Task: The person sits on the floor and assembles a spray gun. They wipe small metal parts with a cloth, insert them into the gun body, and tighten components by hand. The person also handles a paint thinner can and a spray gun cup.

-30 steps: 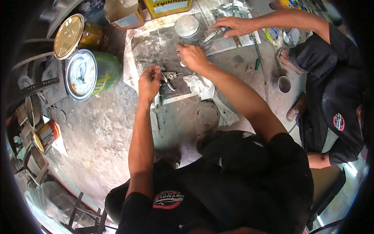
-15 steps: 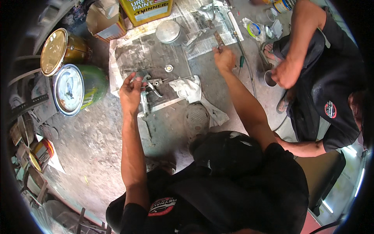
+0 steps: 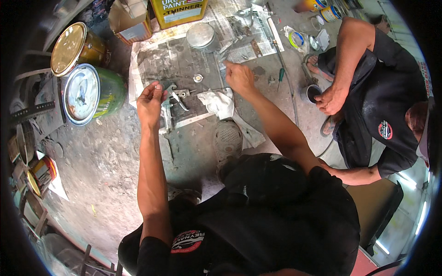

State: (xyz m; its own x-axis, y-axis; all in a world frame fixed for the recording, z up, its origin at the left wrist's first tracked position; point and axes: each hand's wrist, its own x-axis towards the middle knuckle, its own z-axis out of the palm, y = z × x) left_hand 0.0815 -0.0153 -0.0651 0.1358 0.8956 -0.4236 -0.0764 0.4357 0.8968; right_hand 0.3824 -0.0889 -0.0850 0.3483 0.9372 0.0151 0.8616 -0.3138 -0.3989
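dull grey metal spray gun (image 3: 174,102), crumpled white cloth rag (image 3: 220,102), stained matt newspaper (image 3: 152,60), rough concrete floor (image 3: 92,175)

Btw my hands: bare newspaper (image 3: 184,64), only a small washer (image 3: 198,78) there. Spray gun (image 3: 174,99) sits just beside my left hand (image 3: 149,103); white rag (image 3: 220,102) under my right hand (image 3: 238,76). Ahead blocked by round lid (image 3: 201,35) & yellow can (image 3: 178,11). Left: two big paint tins (image 3: 80,69).
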